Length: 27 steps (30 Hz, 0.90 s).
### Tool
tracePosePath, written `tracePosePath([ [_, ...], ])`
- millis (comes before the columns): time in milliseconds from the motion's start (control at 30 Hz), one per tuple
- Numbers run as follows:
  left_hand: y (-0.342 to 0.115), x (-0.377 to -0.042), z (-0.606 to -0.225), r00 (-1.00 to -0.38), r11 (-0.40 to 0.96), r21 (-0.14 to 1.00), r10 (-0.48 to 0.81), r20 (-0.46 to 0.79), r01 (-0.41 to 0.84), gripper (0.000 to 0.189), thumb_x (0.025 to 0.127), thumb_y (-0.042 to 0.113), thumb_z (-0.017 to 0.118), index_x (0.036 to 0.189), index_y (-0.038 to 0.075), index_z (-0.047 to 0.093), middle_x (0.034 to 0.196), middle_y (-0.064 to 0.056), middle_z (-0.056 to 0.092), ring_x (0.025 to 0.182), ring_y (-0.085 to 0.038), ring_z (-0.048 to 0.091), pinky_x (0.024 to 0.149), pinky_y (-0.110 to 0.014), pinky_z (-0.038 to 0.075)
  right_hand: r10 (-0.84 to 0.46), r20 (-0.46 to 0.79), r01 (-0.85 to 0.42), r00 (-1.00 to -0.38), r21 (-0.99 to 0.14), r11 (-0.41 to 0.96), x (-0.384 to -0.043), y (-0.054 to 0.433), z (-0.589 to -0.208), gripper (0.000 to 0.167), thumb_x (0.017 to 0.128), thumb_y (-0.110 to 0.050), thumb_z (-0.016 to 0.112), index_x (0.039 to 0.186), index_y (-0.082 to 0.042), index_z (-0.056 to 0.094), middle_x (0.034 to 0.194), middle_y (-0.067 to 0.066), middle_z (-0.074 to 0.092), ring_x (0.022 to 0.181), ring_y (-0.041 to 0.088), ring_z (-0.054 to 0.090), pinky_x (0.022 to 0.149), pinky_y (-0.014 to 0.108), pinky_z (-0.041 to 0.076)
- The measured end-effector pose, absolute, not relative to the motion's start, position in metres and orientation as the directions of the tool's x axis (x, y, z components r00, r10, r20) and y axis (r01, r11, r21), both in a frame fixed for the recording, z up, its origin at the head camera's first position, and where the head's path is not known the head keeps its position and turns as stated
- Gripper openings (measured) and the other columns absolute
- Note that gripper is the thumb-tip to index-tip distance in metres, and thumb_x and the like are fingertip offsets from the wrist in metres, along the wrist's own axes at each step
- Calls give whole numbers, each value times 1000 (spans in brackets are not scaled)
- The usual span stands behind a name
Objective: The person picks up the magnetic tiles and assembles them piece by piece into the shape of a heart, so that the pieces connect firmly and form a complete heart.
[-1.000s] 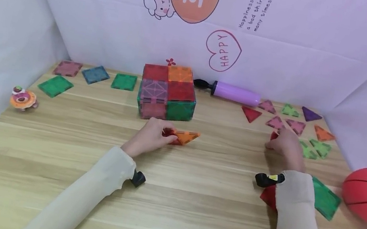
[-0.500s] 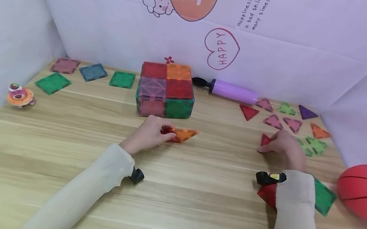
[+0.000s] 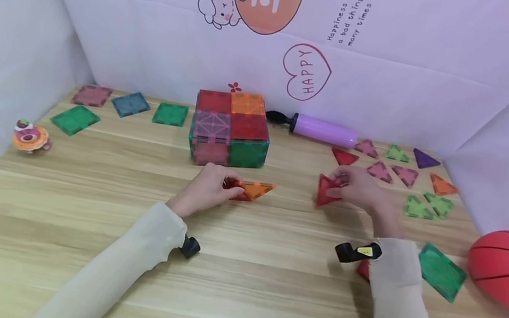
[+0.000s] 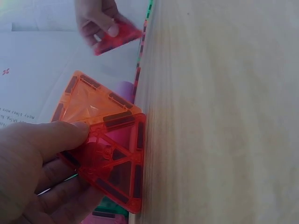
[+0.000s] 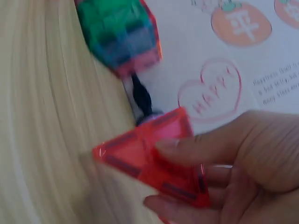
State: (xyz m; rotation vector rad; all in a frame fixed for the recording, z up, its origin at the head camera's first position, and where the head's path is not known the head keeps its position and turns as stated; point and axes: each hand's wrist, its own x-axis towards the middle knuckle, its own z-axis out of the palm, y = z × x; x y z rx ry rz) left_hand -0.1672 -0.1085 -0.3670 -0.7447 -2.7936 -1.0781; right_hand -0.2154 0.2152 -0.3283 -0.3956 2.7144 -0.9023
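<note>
My left grip (image 3: pixel 208 188) pinches an orange tile (image 3: pixel 258 189) and a red tile (image 4: pixel 127 163) meeting edge to edge. Right of them, across a gap of table (image 3: pixel 240 270), my right grip (image 3: pixel 359 189) pinches a red triangle (image 3: pixel 325 191). Beyond stands a box (image 3: pixel 250 126).

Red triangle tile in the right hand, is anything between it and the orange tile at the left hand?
Nothing visible: in the head view, only wooden tabletop shows between the red triangle tile in the right hand and the orange triangle tile at the left hand. The purple pump lies farther back.
</note>
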Motion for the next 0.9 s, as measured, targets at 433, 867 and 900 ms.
tracePosePath([
  [433, -108, -166, -368, -888, 645, 621, 406, 217, 446, 8, 88, 18, 68, 91, 11, 71, 80, -1, 69, 62, -10, 50, 57, -21, 41, -426, -59, -221, -903, -787, 576, -196, 125, -362, 16, 79, 3, 72, 87, -2, 59, 88, 11, 66, 78, 18, 58, 66, 27, 46],
  [867, -116, -166, -363, -903, 686, 594, 384, 193, 419, 10, 87, 17, 68, 93, 9, 71, 88, -5, 69, 69, -15, 53, 61, -24, 45, -403, 32, -292, -915, -742, 604, -200, 129, -358, 7, 81, -1, 71, 87, -4, 69, 89, 11, 69, 83, 20, 62, 77, 31, 49],
  [900, -117, -166, -362, -905, 693, 590, 382, 187, 414, 11, 87, 17, 68, 93, 8, 71, 88, -5, 69, 70, -15, 53, 62, -24, 46, -396, 39, -295, -918, -735, 611, -201, 131, -357, 5, 82, -1, 70, 85, -5, 69, 88, 10, 69, 82, 19, 62, 76, 30, 49],
])
